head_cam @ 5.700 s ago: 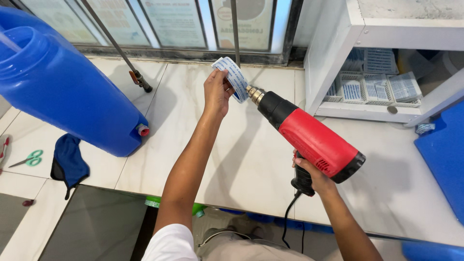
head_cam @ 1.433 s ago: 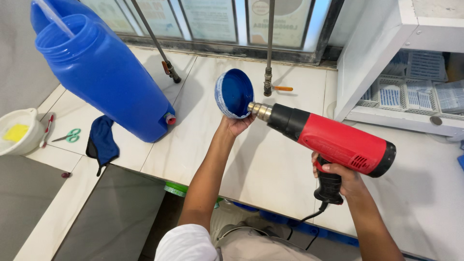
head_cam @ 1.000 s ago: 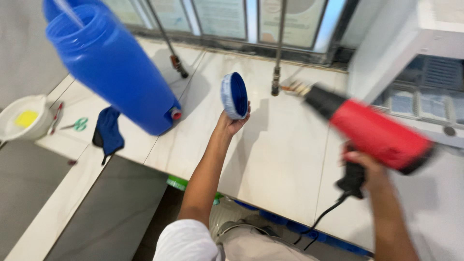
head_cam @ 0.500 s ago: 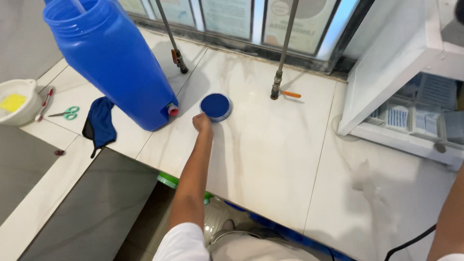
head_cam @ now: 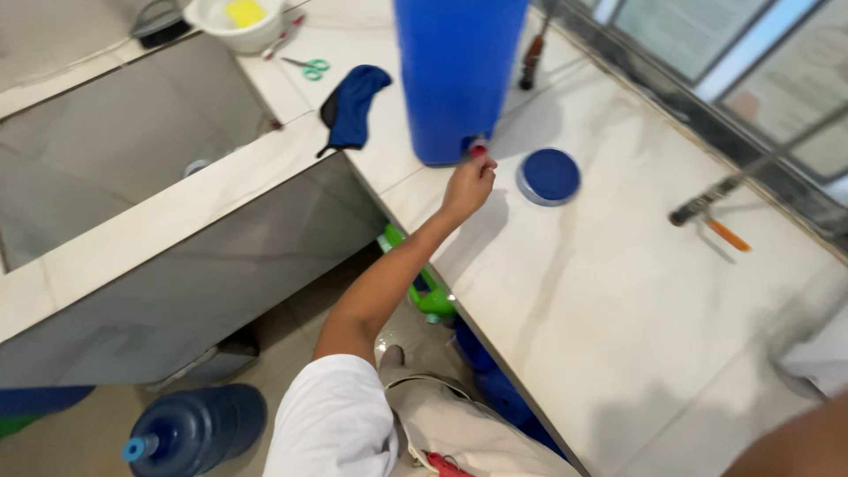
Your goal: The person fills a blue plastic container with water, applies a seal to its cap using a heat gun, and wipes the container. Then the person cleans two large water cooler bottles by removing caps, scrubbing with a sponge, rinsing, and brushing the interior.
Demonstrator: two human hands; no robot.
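Observation:
A big blue plastic container stands upright on the white marble counter. At its base sits a small red tap. My left hand reaches out to that tap, with the fingertips closed on it. A round blue lid lies flat on the counter just right of the hand, apart from it. Of my right arm only a bit of forearm shows at the bottom right corner; the hand itself is out of the picture.
A blue cloth, green-handled scissors and a white bowl holding something yellow lie left of the container. An orange pen and a metal rod end rest by the window. A dark blue water bottle lies on the floor.
The blue lid went from my left hand down onto the counter, and that hand moved left to the red tap. The red heat gun and my right hand have left the view.

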